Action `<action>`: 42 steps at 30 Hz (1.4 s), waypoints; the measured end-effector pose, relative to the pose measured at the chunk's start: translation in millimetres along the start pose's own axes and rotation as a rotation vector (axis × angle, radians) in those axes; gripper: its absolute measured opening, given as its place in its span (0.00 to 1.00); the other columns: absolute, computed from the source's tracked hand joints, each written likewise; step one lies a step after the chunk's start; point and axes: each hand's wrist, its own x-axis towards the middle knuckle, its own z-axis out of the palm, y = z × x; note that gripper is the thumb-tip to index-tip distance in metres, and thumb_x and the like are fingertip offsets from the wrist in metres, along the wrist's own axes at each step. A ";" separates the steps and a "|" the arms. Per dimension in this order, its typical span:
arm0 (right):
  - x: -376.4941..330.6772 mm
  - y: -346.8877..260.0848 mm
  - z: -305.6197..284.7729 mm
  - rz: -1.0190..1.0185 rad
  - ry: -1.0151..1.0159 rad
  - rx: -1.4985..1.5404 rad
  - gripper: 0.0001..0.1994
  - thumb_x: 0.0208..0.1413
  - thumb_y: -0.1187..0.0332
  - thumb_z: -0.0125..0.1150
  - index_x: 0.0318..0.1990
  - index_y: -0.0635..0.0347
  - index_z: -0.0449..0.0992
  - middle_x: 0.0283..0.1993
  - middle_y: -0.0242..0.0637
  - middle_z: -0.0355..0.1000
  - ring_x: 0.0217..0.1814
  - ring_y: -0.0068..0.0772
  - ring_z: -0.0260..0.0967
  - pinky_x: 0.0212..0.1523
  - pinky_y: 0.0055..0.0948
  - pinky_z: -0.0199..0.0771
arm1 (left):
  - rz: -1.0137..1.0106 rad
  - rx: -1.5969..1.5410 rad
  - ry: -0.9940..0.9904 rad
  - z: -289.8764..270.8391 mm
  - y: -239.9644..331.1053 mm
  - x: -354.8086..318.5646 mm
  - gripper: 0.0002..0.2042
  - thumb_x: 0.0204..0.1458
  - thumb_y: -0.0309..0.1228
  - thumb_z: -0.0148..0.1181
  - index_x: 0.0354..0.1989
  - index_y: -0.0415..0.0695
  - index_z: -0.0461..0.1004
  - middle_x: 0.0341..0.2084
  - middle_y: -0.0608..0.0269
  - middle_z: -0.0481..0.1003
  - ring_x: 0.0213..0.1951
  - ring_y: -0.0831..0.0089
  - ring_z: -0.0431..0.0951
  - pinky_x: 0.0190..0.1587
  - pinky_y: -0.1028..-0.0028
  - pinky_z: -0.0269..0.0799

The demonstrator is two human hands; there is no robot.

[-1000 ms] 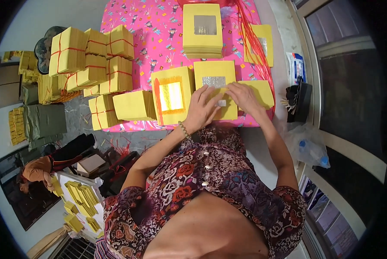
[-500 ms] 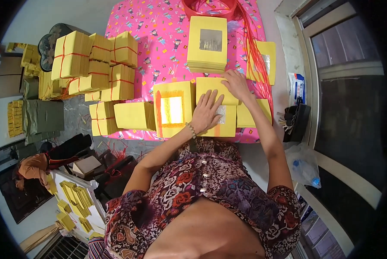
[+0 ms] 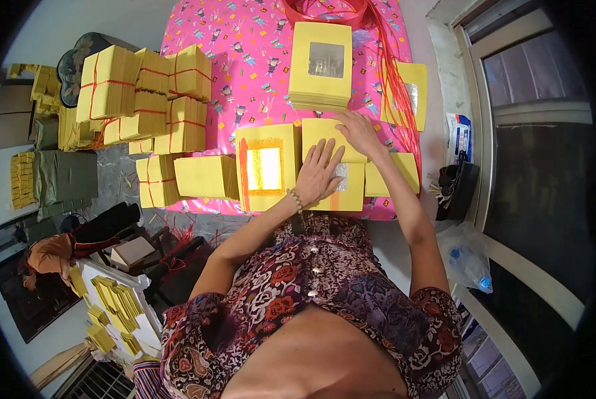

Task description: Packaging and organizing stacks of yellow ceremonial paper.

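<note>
My left hand (image 3: 319, 171) lies flat, fingers spread, on a yellow paper sheet (image 3: 352, 174) with a silver patch partly under the palm. Just above it, my right hand (image 3: 361, 133) rests with fingers stretched out along the upper right of a plain yellow piece (image 3: 321, 128), which appears to be part of the same sheet or lies over it. Touching distance to the left stands a stack of yellow paper (image 3: 291, 153) topped with a white-and-gold square and an orange stripe. To the right is another plain yellow paper pile (image 3: 394, 176).
A tall yellow paper stack (image 3: 321, 86) with a silver square stands beyond my hands on the pink patterned tabletop (image 3: 244, 73). Red-tied bundles (image 3: 111, 83) are piled at the left. Red strings (image 3: 394, 80) hang from a red basin (image 3: 361, 13). Windows line the right side.
My right hand has slid slightly left along the upper part of the yellow paper. My left hand stays in place.
</note>
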 end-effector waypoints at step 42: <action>-125.0 -65.3 29.6 0.146 0.271 0.011 0.32 0.58 0.64 0.58 0.68 0.62 0.57 0.72 0.48 0.51 0.76 0.46 0.45 0.73 0.53 0.43 | 0.107 0.032 -0.032 9.9 -41.4 2.0 0.38 0.56 0.50 0.55 0.71 0.41 0.53 0.70 0.41 0.50 0.71 0.45 0.47 0.71 0.53 0.45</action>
